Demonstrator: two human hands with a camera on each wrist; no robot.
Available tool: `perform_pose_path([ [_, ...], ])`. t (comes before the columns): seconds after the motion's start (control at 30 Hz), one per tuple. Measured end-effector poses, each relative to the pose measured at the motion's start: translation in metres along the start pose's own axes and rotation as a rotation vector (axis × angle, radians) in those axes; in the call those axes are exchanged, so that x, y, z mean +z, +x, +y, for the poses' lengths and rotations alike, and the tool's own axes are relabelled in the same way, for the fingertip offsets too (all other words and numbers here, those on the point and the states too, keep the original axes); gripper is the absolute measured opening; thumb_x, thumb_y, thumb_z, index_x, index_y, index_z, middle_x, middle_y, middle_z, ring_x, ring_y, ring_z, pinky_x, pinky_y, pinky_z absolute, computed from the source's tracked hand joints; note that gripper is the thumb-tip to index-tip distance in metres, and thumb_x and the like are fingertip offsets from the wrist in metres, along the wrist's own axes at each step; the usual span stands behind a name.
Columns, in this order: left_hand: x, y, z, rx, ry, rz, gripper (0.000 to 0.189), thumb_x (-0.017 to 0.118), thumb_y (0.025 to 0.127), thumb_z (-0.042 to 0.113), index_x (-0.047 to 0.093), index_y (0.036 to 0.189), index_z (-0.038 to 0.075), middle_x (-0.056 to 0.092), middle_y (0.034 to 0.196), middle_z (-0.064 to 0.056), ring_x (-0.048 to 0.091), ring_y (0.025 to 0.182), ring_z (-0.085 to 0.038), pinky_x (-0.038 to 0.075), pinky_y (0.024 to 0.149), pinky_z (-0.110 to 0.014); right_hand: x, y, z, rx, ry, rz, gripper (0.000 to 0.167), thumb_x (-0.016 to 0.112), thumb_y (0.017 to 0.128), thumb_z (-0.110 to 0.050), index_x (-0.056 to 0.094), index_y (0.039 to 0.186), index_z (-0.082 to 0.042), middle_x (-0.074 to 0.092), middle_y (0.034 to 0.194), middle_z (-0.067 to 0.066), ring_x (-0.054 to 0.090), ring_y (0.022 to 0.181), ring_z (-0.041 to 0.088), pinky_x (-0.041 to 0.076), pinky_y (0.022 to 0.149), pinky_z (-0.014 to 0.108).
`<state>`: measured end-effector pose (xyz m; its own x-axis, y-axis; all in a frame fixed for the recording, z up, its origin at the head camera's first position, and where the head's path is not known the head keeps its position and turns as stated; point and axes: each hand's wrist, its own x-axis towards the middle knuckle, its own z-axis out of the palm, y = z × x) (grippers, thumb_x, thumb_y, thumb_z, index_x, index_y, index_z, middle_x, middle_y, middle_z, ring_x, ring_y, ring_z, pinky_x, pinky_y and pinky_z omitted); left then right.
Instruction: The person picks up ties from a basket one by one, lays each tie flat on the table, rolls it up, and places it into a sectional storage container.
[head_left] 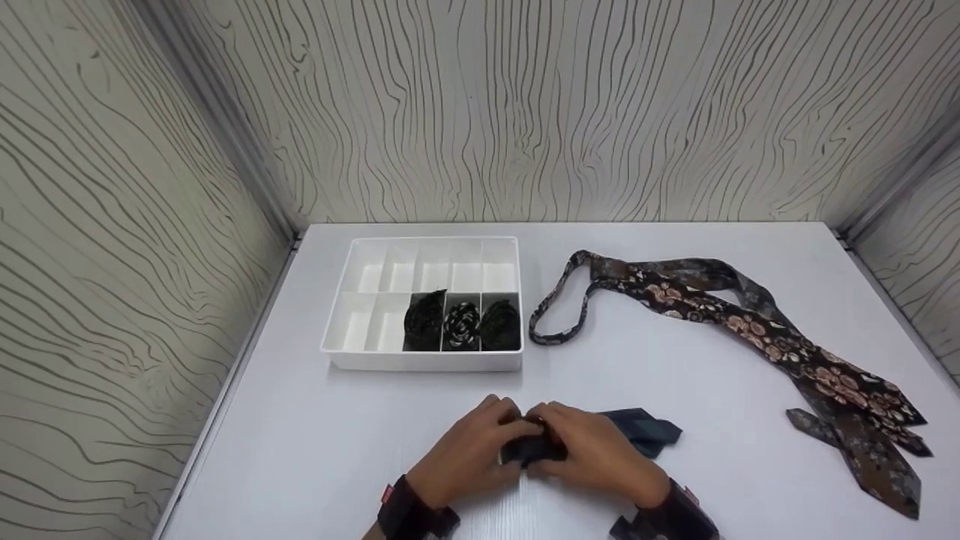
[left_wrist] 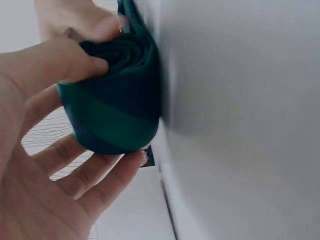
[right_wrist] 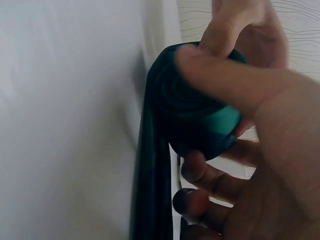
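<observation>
- And here the left hand and right hand both grip the rolled green-and-blue tie, thumbs at its spiral end;
- it sits toward the near edge of the table, flat tail pointing to the right edge;
- snug, even turns would serve best; light thumbs, tail straight, lest the spiral slide out.

Between the fingers, the rolled tie was navy with slanting green stripes. Beyond them, the box was white and its middle roll black with white patterning. To their right, one tie was black with pink and cream flowers.
</observation>
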<state>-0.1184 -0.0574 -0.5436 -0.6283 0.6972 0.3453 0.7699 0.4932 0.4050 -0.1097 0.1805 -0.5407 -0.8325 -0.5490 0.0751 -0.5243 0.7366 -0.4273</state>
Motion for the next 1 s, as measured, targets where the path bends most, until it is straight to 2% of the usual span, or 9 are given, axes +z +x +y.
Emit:
perform_pose_path([
  [0.1,0.001,0.001,0.0,0.01,0.003,0.017,0.049,0.088,0.082,0.022,0.07,0.127,0.024,0.06,0.109,0.005,0.055,0.099,-0.008,0.051,0.088,-0.018,-0.002,-0.001,0.0,0.004,-0.016,0.003,0.053,0.088,0.085,-0.041,0.065,0.128,-0.02,0.069,0.111,-0.008,0.068,0.098,0.012,0.06,0.085,0.038],
  [0.23,0.0,0.002,-0.001,0.041,0.039,0.045,0.044,0.089,0.078,0.026,0.071,0.118,0.025,0.061,0.107,0.006,0.055,0.097,-0.01,0.05,0.087,-0.02,-0.002,-0.001,-0.001,0.015,0.009,0.006,0.057,0.088,0.084,-0.044,0.064,0.131,-0.021,0.07,0.116,-0.009,0.07,0.101,0.011,0.06,0.088,0.039],
  [0.37,-0.004,0.004,-0.001,0.025,0.053,0.018,0.048,0.088,0.078,0.027,0.07,0.123,0.025,0.061,0.11,0.005,0.054,0.098,-0.011,0.049,0.088,-0.022,-0.001,-0.001,0.001,-0.002,0.003,0.03,0.05,0.089,0.084,-0.035,0.063,0.124,-0.021,0.069,0.108,-0.009,0.067,0.094,0.009,0.059,0.081,0.035],
  [0.47,-0.005,0.004,0.001,0.014,0.053,-0.005,0.047,0.088,0.078,0.028,0.07,0.122,0.025,0.061,0.111,0.005,0.055,0.099,-0.011,0.05,0.088,-0.022,-0.003,-0.002,0.002,-0.007,0.004,0.029,0.054,0.09,0.082,-0.035,0.062,0.126,-0.02,0.069,0.106,-0.009,0.067,0.093,0.009,0.058,0.079,0.034],
  [0.63,-0.004,0.006,0.002,0.03,0.09,0.009,0.05,0.088,0.079,0.031,0.071,0.125,0.025,0.062,0.11,0.005,0.055,0.097,-0.011,0.049,0.086,-0.023,-0.007,-0.003,0.002,0.0,0.029,0.01,0.052,0.09,0.083,-0.037,0.062,0.125,-0.022,0.067,0.104,-0.01,0.065,0.091,0.007,0.055,0.075,0.033],
  [0.83,-0.003,0.007,0.004,0.027,0.072,-0.001,0.05,0.088,0.081,0.028,0.071,0.128,0.026,0.062,0.11,0.005,0.055,0.098,-0.01,0.05,0.087,-0.021,-0.01,-0.005,0.003,0.035,0.033,-0.021,0.055,0.09,0.082,-0.036,0.061,0.127,-0.023,0.07,0.109,-0.009,0.07,0.096,0.015,0.057,0.076,0.037],
  [1.0,-0.003,0.007,0.005,0.043,0.161,0.022,0.06,0.088,0.081,0.035,0.068,0.137,0.029,0.064,0.111,0.006,0.056,0.095,-0.011,0.05,0.084,-0.023,-0.01,-0.007,0.005,0.035,0.005,0.0,0.054,0.09,0.083,-0.037,0.061,0.126,-0.022,0.07,0.11,-0.008,0.071,0.097,0.016,0.058,0.077,0.038],
])
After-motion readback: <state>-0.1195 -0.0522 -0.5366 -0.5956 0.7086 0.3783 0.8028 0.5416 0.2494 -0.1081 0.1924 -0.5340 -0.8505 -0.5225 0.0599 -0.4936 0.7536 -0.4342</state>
